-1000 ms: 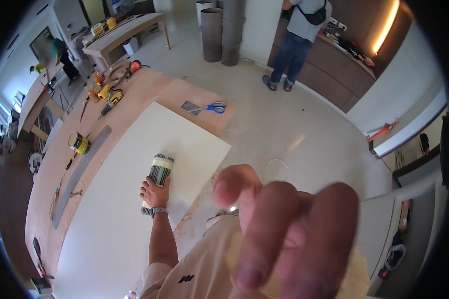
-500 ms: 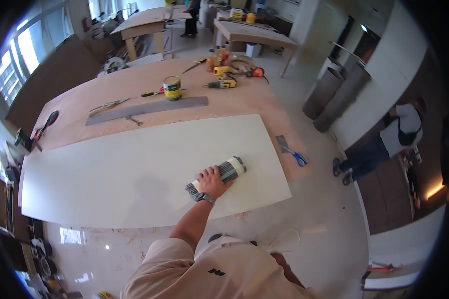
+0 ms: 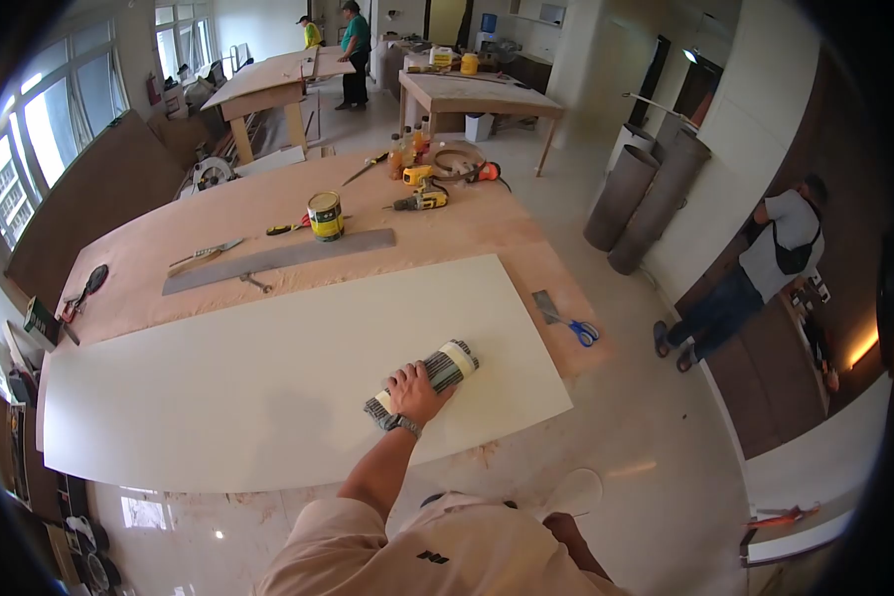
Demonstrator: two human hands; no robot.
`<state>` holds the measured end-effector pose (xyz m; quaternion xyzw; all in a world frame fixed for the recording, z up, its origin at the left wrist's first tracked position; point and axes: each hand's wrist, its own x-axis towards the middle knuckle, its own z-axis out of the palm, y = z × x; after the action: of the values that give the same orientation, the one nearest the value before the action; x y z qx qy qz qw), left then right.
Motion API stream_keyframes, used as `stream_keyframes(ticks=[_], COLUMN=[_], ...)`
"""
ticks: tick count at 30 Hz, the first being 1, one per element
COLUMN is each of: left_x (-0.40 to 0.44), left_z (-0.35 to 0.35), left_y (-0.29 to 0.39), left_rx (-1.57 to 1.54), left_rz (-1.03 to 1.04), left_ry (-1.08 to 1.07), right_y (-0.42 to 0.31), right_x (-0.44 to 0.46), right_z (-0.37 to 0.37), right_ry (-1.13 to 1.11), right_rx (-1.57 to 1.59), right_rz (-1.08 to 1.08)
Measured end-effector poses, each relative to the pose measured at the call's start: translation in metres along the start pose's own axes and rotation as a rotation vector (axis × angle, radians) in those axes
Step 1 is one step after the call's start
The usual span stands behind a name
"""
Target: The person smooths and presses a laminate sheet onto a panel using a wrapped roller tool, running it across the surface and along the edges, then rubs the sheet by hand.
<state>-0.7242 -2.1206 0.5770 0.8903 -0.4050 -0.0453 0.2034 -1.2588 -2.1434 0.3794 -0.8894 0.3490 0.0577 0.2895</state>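
Observation:
My left hand (image 3: 417, 394), with a watch on its wrist, is closed over a rolled striped cloth (image 3: 450, 366). The roll lies aslant on a large off-white sheet (image 3: 268, 372), near its right end. This sheet rests along the near side of a wide wooden worktable (image 3: 507, 223). Low beside my body, my right hand (image 3: 561, 526) hangs away from the table, its fingers too dark and small to make out. Blue-handled scissors (image 3: 583, 332) lie right of the sheet, over a small grey piece (image 3: 544, 305).
Behind the sheet are a grey strip (image 3: 278, 261), a yellow can (image 3: 325, 217), a wrench (image 3: 255, 282), a drill (image 3: 422, 199) and several bottles. A person (image 3: 790, 238) stands at the right wall by large rolls (image 3: 621, 197). Two other people are at a far table (image 3: 268, 84).
The camera view has tilted up, showing more of the far room. My left hand and the rolled cloth keep nearly the same place on the sheet. More of my right hand shows.

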Motion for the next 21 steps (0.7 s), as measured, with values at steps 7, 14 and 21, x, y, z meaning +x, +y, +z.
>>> stream_keyframes(ticks=[7, 14, 21], left_x=[-0.001, 0.0, 0.0], left_z=[0.001, 0.006, 0.001], left_y=[-0.001, -0.005, -0.001], left_rx=[0.007, 0.035, 0.029], left_rz=[0.017, 0.035, 0.02], left_ry=[0.017, 0.05, 0.013], right_y=[-0.077, 0.002, -0.028], right_x=[0.04, 0.002, -0.003], right_z=[-0.043, 0.011, -0.004], right_ry=[-0.021, -0.201, -0.311], right_rx=[0.287, 0.055, -0.131], right_rz=[0.197, -0.124, -0.026])
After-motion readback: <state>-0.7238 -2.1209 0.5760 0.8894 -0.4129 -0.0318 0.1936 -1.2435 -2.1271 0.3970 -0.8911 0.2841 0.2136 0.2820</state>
